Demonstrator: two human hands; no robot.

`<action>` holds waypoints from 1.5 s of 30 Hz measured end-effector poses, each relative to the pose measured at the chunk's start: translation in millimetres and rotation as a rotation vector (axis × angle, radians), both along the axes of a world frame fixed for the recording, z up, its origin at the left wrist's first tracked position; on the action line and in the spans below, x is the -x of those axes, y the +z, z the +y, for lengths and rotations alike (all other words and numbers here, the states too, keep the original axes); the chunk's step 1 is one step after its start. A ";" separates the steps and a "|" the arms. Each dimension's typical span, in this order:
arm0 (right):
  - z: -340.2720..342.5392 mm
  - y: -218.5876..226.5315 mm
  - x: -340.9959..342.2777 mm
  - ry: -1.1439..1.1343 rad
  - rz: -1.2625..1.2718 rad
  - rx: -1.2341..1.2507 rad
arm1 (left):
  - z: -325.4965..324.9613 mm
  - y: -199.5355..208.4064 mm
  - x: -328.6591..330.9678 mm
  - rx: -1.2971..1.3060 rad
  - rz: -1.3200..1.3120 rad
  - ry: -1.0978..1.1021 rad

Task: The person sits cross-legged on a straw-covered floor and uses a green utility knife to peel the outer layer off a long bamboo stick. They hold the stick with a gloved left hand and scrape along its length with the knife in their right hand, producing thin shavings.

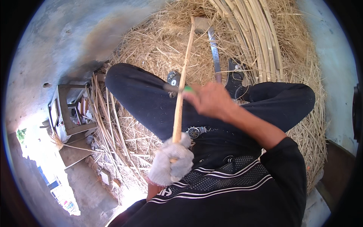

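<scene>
A white knitted glove covers my left hand (pixel 172 160), whose fingers are wrapped round the lower end of a long pale wooden strip (pixel 183 72). The strip slants up and away between my knees. My right hand (pixel 213 100) is bare and closed on a small knife with a green handle (pixel 188 89). Its blade (pixel 171 88) points left across the strip, smeared by motion; whether it touches the wood I cannot tell. A wristwatch (pixel 194 132) with a metal band shows at my lap, just beyond the glove.
Between my feet, a long-bladed knife (pixel 214 51) lies on shavings (pixel 147 47). Long pale strips (pixel 261 38) are bundled at the far right; more thin sticks (pixel 107 113) lie left. A wooden frame (pixel 68 130) stands by the left wall (pixel 72 34). Another wall (pixel 334 68) rises on the right.
</scene>
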State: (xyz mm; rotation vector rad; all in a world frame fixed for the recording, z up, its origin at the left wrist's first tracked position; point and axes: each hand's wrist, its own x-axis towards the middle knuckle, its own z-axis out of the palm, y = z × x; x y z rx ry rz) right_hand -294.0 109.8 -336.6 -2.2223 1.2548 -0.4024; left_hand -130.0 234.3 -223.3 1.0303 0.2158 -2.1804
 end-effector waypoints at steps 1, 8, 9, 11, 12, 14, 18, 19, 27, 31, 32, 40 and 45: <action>-11.9 -8.2 8.5 -0.042 0.013 -0.044 | 2.3 2.2 4.6 0.004 -0.051 -0.050; 38.6 39.7 7.3 0.288 -0.233 -0.202 | -1.1 8.3 8.5 0.044 -0.262 -0.059; 40.2 36.2 7.4 0.268 -0.222 -0.170 | -0.9 8.2 9.4 0.044 -0.290 -0.068; 24.6 22.1 6.7 0.226 -0.174 -0.167 | -3.1 4.3 14.5 0.064 -0.403 -0.095; 19.9 19.8 6.2 0.202 -0.151 -0.166 | -1.9 5.2 12.9 0.050 -0.372 -0.078; 35.2 29.8 3.7 0.187 -0.173 -0.155 | -0.6 8.2 7.0 0.026 -0.311 -0.043; 41.0 40.1 12.9 0.214 -0.079 -0.140 | 3.0 13.0 15.1 0.013 -0.330 -0.094; 21.8 20.6 16.9 0.107 -0.047 -0.115 | 1.8 11.9 16.2 0.051 -0.310 -0.115; 38.1 34.7 14.6 0.208 -0.045 -0.141 | 7.6 9.1 10.5 0.037 -0.268 -0.083; -6.4 12.2 21.3 0.091 -0.012 -0.157 | 1.2 9.5 12.2 0.048 -0.294 -0.087; -1.8 14.8 17.4 0.084 -0.033 -0.168 | 0.7 12.7 7.9 0.025 -0.290 -0.089; -29.0 -8.6 16.6 0.017 0.166 -0.075 | 3.1 11.0 6.3 0.021 -0.217 -0.154; -18.9 8.4 3.7 0.159 -0.016 -0.014 | 5.7 8.1 0.6 0.056 -0.202 -0.151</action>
